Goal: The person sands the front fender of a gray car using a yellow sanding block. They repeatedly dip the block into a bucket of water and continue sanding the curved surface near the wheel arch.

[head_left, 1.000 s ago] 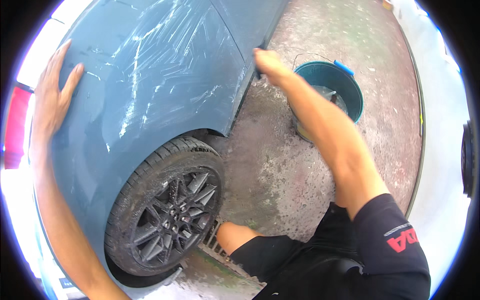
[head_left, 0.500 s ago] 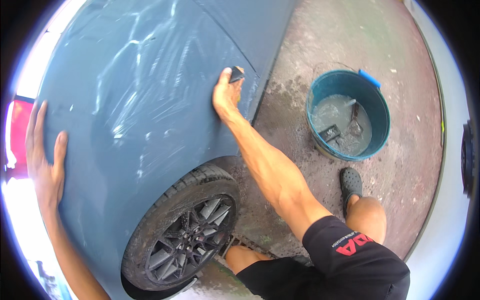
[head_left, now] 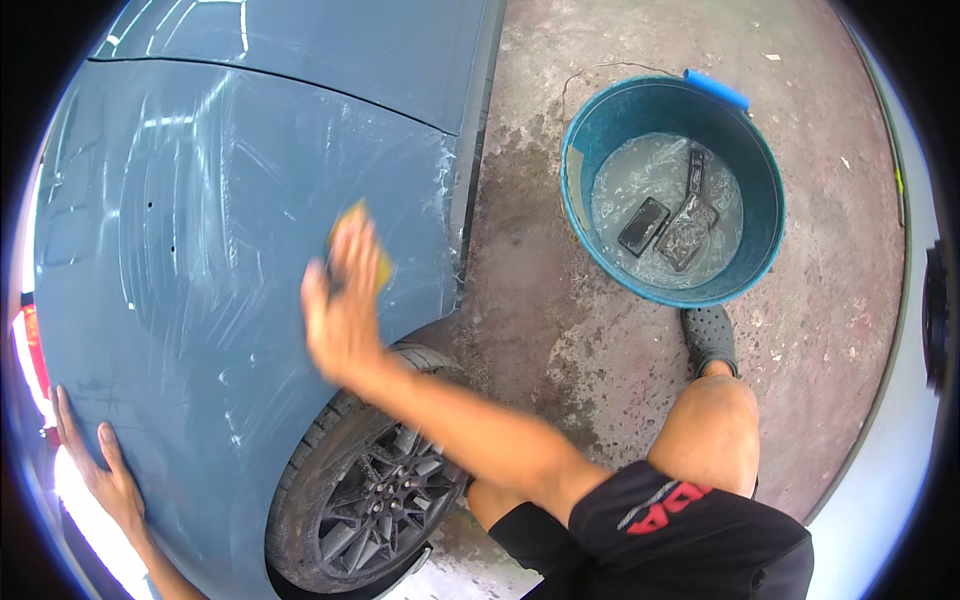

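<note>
My right hand (head_left: 345,310), blurred by motion, lies on the blue-grey car body panel (head_left: 190,310) above the wheel arch. It is closed on a yellow sanding pad (head_left: 384,268), whose dark sheet shows beside the thumb; the fingers cover most of it. Whitish wet streaks run over the panel. At the panel's left edge my left hand (head_left: 115,487) rests against the bodywork, fingers spread, holding nothing.
A teal bucket (head_left: 575,200) of cloudy water stands right of the car; a dark block (head_left: 644,227) and a dark long-handled tool (head_left: 690,230) lie in it. The car wheel (head_left: 375,500) is below the panel. My shoe (head_left: 708,338) is near the bucket on the stained floor (head_left: 530,330).
My right hand has moved left and down across the panel with the sanding pad, away from the edge near the floor. The view has shifted; my left hand now appears lower on the panel's edge.
</note>
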A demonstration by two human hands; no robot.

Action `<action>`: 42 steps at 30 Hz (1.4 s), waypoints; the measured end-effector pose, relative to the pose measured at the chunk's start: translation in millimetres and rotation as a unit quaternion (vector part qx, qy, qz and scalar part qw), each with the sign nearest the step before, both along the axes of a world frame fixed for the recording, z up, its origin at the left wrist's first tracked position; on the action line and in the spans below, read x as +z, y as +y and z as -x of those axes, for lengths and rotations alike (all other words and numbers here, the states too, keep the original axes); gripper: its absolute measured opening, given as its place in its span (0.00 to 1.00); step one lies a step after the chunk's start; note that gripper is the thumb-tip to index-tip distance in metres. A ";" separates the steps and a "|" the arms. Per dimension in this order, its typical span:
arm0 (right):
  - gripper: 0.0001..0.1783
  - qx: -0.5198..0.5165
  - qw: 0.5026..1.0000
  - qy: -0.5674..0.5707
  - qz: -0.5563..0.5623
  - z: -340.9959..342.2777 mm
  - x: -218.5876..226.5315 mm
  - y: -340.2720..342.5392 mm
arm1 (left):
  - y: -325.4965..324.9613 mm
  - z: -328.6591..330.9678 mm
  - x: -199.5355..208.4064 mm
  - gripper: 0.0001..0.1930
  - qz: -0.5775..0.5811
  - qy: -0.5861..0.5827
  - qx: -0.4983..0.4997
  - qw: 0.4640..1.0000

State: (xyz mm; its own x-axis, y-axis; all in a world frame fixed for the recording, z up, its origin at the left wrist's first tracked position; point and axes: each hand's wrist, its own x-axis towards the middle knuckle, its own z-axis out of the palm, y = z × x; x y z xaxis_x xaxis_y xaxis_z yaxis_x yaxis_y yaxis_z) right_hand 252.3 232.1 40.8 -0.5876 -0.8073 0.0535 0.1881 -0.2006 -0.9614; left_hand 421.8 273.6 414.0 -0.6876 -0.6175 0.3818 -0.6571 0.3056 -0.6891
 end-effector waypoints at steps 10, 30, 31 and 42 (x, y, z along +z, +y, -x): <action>0.51 -0.048 0.991 -0.117 -0.043 52.5 -30.7 -57.6 | -5.0 -2.9 -2.9 0.33 -0.013 0.026 -0.002 1.000; 0.52 -0.054 0.986 -0.149 -0.041 126.2 -35.2 -88.3 | -3.6 9.8 -3.2 0.34 -0.004 0.023 0.003 1.000; 0.51 -0.066 0.988 -0.135 -0.046 101.5 -38.5 -85.3 | -7.3 14.7 -8.0 0.34 -0.005 0.038 0.000 0.999; 0.47 -0.052 0.995 -0.077 0.026 104.4 -16.5 -69.4 | -0.5 6.0 0.1 0.33 -0.001 0.008 0.000 1.000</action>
State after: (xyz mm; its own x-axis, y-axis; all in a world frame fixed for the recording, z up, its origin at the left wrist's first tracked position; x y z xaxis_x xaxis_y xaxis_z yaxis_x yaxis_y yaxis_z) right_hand 147.9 162.6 24.3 -0.6717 -0.7409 -0.0029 0.3079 -0.2755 -0.9106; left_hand 415.8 273.0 414.1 -0.6822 -0.6177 0.3913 -0.6673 0.3071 -0.6785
